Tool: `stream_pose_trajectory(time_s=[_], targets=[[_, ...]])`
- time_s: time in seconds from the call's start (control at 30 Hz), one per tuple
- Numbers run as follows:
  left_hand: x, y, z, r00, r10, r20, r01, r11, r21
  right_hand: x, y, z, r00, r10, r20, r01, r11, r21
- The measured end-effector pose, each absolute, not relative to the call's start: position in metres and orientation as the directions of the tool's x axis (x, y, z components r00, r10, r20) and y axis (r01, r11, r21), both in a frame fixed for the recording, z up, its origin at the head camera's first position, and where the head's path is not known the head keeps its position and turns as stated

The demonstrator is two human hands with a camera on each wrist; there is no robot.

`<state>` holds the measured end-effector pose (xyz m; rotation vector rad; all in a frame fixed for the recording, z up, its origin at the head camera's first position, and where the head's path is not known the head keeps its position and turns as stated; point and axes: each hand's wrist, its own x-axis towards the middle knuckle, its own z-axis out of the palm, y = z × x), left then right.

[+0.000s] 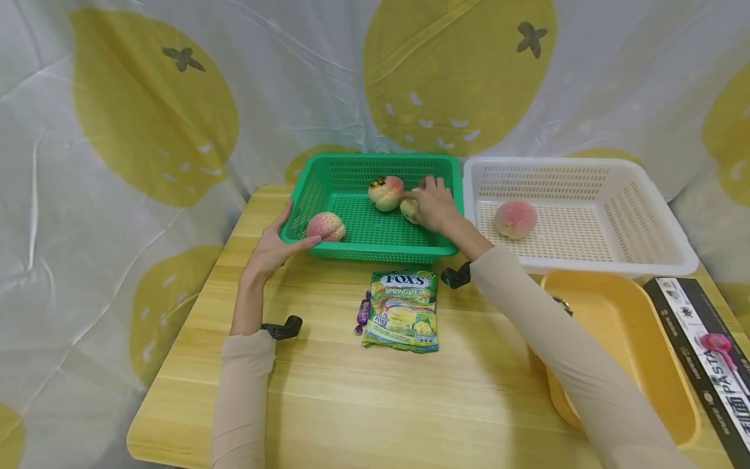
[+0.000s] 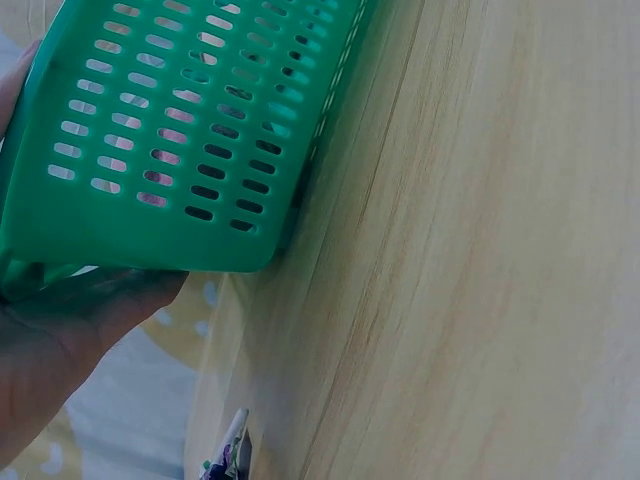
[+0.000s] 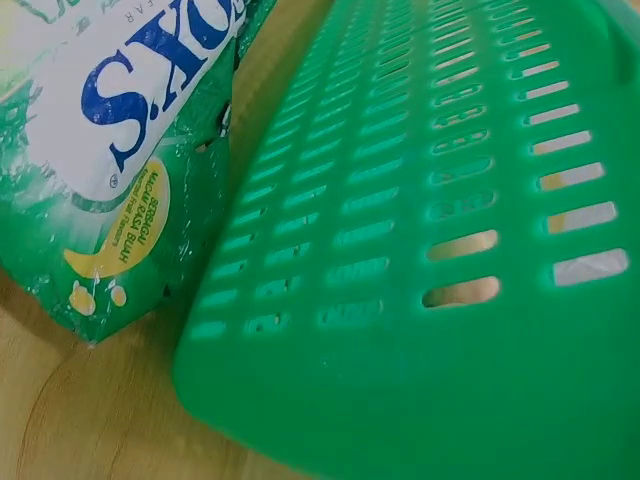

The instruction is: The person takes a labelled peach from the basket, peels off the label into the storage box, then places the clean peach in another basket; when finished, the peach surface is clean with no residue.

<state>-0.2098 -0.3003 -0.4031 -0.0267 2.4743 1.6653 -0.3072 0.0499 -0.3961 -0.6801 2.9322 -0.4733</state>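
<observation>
My left hand (image 1: 274,246) holds the green basket (image 1: 381,251) by its front left corner, thumb along the front rim and fingers at the left side. Inside the basket, my right hand (image 1: 436,205) grips a pale peach (image 1: 410,210) near the right end, partly hidden by the fingers. Right beside that one sits a peach with a dark and gold sticker (image 1: 385,193). A pink peach (image 1: 326,227) lies in the front left corner, close to my left thumb. In the left wrist view, the slotted basket wall (image 2: 160,215) fills the upper left. The right wrist view shows no fingers.
A white basket (image 1: 609,266) with one pink peach (image 1: 515,219) stands to the right. In front lie a green Fox's candy bag (image 1: 403,312) and a purple wrapped candy (image 1: 363,314). An orange bin (image 1: 621,339) and a black pasta box (image 1: 703,365) are at the right.
</observation>
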Motion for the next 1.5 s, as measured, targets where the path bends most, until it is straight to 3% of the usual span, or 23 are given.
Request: stream_pose_trajectory(time_s=[0.17,0.33,0.6,0.83,0.93,1.17,1.5], targets=[[-0.211,-0.301,-0.403,-0.986,0.071,-0.149,-0.110,0.392,0.914,-0.307,0.048,-0.395,-0.903,-0.427,-0.049,-0.398,0.874,-0.277],[-0.212,-0.301,-0.403,-0.986,0.064,-0.157,-0.117,0.417,0.901,-0.309,0.048,-0.394,-0.898,-0.430,-0.090,-0.386,0.871,-0.306],[-0.209,-0.302,-0.404,-0.986,0.066,-0.152,-0.111,0.417,0.902,-0.308,0.049,-0.395,-0.868,-0.484,-0.110,-0.451,0.862,-0.230],[-0.207,-0.300,-0.398,-0.982,0.066,-0.179,-0.136,0.414,0.900,-0.307,0.049,-0.394,-0.851,-0.505,-0.144,-0.459,0.848,-0.264],[-0.206,-0.297,-0.393,-0.980,0.068,-0.188,-0.144,0.409,0.901,-0.307,0.051,-0.393,-0.843,-0.524,-0.120,-0.465,0.822,-0.328],[-0.211,-0.294,-0.399,-0.980,0.069,-0.185,-0.140,0.421,0.896,-0.290,0.072,-0.385,-0.814,-0.576,0.072,-0.490,0.616,-0.617],[-0.210,-0.302,-0.403,-0.980,0.055,-0.191,-0.155,0.391,0.907,-0.209,0.127,-0.342,-0.845,-0.521,0.120,-0.391,0.448,-0.804]])
